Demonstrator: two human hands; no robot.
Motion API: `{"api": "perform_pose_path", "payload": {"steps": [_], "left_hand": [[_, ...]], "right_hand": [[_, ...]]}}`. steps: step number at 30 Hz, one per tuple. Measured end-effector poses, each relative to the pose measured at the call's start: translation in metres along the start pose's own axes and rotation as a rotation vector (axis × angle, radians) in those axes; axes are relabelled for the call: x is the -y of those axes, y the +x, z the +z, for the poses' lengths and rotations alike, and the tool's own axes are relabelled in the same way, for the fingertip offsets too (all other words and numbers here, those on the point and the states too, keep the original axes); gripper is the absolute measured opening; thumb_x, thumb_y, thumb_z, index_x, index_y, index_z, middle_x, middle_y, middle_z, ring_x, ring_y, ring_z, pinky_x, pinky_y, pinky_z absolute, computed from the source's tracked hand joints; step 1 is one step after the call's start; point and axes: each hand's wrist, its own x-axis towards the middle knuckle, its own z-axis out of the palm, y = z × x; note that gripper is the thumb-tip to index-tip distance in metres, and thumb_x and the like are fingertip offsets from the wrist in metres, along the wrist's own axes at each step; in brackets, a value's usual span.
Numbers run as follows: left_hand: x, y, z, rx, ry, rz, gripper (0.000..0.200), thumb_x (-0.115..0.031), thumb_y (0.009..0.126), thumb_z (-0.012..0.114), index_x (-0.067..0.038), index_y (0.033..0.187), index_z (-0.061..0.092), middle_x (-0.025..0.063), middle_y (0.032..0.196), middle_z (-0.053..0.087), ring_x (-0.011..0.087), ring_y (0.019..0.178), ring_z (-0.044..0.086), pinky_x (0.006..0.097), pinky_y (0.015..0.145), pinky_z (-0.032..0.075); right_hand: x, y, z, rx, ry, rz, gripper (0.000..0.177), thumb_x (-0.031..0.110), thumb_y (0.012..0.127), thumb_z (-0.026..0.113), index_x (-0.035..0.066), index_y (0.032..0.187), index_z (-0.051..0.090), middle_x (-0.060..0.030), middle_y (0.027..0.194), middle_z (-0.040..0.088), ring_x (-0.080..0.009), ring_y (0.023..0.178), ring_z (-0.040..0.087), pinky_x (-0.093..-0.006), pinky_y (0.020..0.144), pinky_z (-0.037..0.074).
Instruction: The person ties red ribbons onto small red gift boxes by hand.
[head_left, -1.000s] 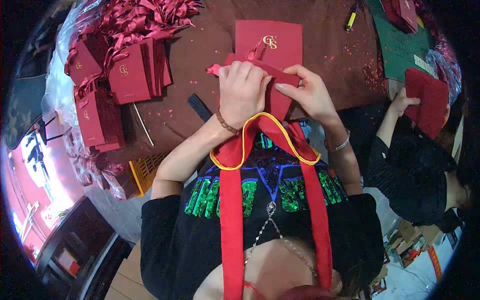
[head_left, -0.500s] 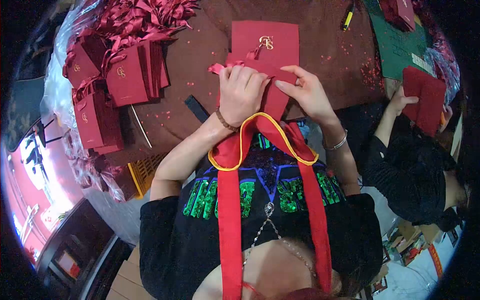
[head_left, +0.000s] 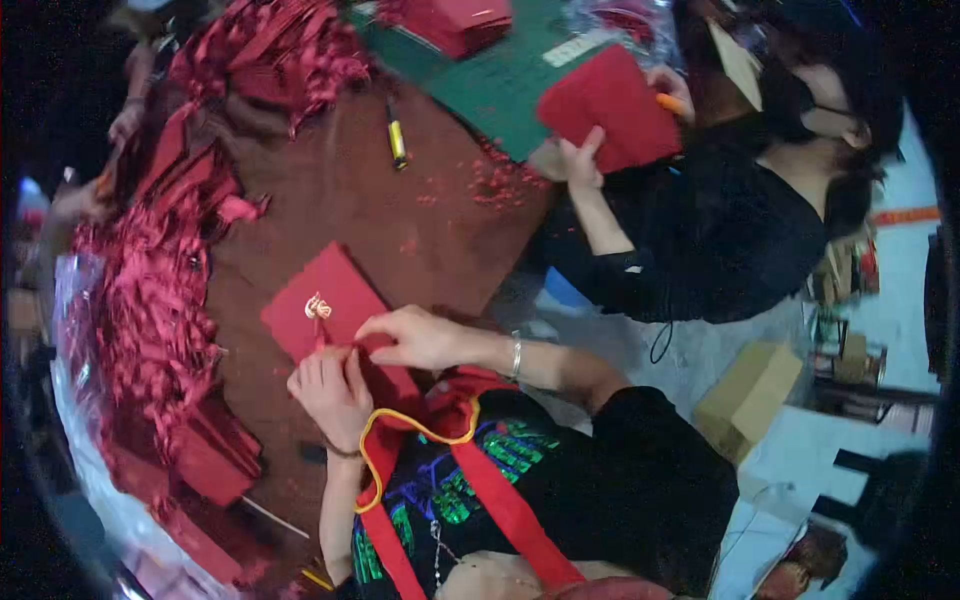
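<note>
A dark red paper bag [head_left: 345, 275] with a gold emblem lies at the near side of the brown-covered table. My left hand [head_left: 332, 392], with a beaded bracelet, is closed with curled fingers at the near part of the red paper piece below the emblem. My right hand [head_left: 420, 338], with a silver bangle, pinches the same piece from the right, thumb and fingers together. Whether this piece is part of the emblem bag or a second bag on top cannot be made out. A short strip of red ribbon [head_left: 320, 330] shows by my left fingertips.
Ribboned red bags [head_left: 150, 330] are heaped along the left. A yellow cutter knife [head_left: 397, 140] lies beyond, near a green mat [head_left: 480, 85] and red scraps [head_left: 505, 185]. At right a co-worker [head_left: 690, 235] holds a red piece [head_left: 610, 110]. Another person's hands [head_left: 90, 200] show far left.
My view has swung to the right, so the table appears rotated and more of the co-worker shows. Both my hands stay on the red paper piece, and my left fingers now reach closer to the emblem.
</note>
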Motion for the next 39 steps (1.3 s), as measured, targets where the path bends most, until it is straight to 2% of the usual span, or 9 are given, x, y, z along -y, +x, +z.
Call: {"api": "perform_pose_path", "payload": {"steps": [1,3,13,21,24,29,33,36,39], "left_hand": [[-0.002,-0.002,0.002,0.007,0.031,0.02,0.008,-0.008,0.077,0.061,-0.005,0.081,0.054,0.0102,0.077,0.053,0.0272,0.077,0.052,0.037,0.075,0.035],[0.002,-0.002,0.01,-0.045,0.129,0.119,0.009,-0.007,0.076,0.061,-0.006,0.081,0.054,0.0094,0.078,0.052,0.0274,0.078,0.051,0.0385,0.076,0.036],[0.004,-0.006,0.009,-0.02,0.278,0.184,0.012,-0.007,0.075,0.061,-0.006,0.084,0.052,0.0076,0.083,0.054,0.0253,0.08,0.051,0.0406,0.08,0.035],[0.007,-0.009,0.002,-0.024,0.301,0.204,0.008,-0.01,0.076,0.06,-0.008,0.081,0.054,0.0062,0.084,0.055,0.0225,0.077,0.051,0.0415,0.078,0.035],[0.009,-0.011,0.0,-0.043,0.257,0.21,0.01,-0.009,0.076,0.061,-0.007,0.081,0.053,0.0071,0.083,0.055,0.0238,0.079,0.052,0.0402,0.08,0.034],[0.012,-0.009,-0.008,0.022,0.002,0.081,0.017,-0.014,0.076,0.065,-0.006,0.088,0.056,0.0088,0.093,0.055,0.0255,0.091,0.051,0.0411,0.086,0.031],[0.016,-0.002,-0.019,0.165,-0.074,-0.083,0.027,-0.025,0.073,0.069,-0.01,0.093,0.057,0.0055,0.091,0.057,0.0236,0.091,0.051,0.0365,0.081,0.031],[0.02,-0.008,-0.022,0.204,-0.127,-0.129,0.023,-0.021,0.071,0.069,-0.011,0.087,0.056,0.0037,0.083,0.055,0.0229,0.089,0.051,0.0365,0.08,0.031],[0.016,-0.006,-0.022,0.258,-0.17,-0.222,0.024,-0.023,0.071,0.069,-0.009,0.084,0.054,0.0048,0.083,0.057,0.0226,0.085,0.055,0.0355,0.079,0.032]], "right_hand": [[-0.006,-0.002,0.003,-0.017,0.033,-0.019,0.036,0.019,0.077,0.06,0.003,0.109,0.057,-0.0208,0.088,0.062,-0.0291,0.077,0.063,-0.037,0.068,0.049],[0.009,0.004,-0.011,0.076,0.095,0.163,0.035,0.016,0.073,0.06,0.003,0.105,0.058,-0.0198,0.093,0.062,-0.0336,0.089,0.061,-0.0396,0.078,0.048],[0.007,0.004,-0.009,0.16,0.15,0.152,0.04,0.014,0.071,0.06,0.003,0.109,0.055,-0.0224,0.086,0.061,-0.0336,0.081,0.061,-0.0407,0.072,0.046],[0.017,0.003,-0.004,0.159,0.227,0.222,0.039,0.014,0.072,0.06,0.005,0.109,0.054,-0.0205,0.093,0.06,-0.03,0.085,0.06,-0.0372,0.075,0.046],[-0.002,0.008,0.009,0.15,0.263,0.078,0.04,0.015,0.071,0.062,0.005,0.109,0.055,-0.0188,0.092,0.06,-0.023,0.086,0.057,-0.034,0.077,0.044],[0.013,0.005,-0.002,0.206,0.118,0.165,0.036,0.018,0.075,0.062,0.006,0.108,0.055,-0.0158,0.093,0.061,-0.0238,0.084,0.059,-0.034,0.074,0.046],[0.012,0.004,0.0,0.12,0.082,-0.057,0.03,0.017,0.079,0.059,0.005,0.107,0.055,-0.0148,0.099,0.061,-0.0253,0.096,0.059,-0.0355,0.082,0.046],[0.019,-0.003,0.009,0.097,0.161,0.094,0.03,0.012,0.08,0.062,0.004,0.108,0.055,-0.0053,0.096,0.06,-0.0076,0.074,0.054,-0.0253,0.065,0.046],[0.012,-0.009,0.01,0.041,0.207,0.161,0.028,0.008,0.081,0.062,0.004,0.107,0.055,-0.0015,0.086,0.056,-0.0033,0.072,0.047,-0.0203,0.062,0.042]]}}
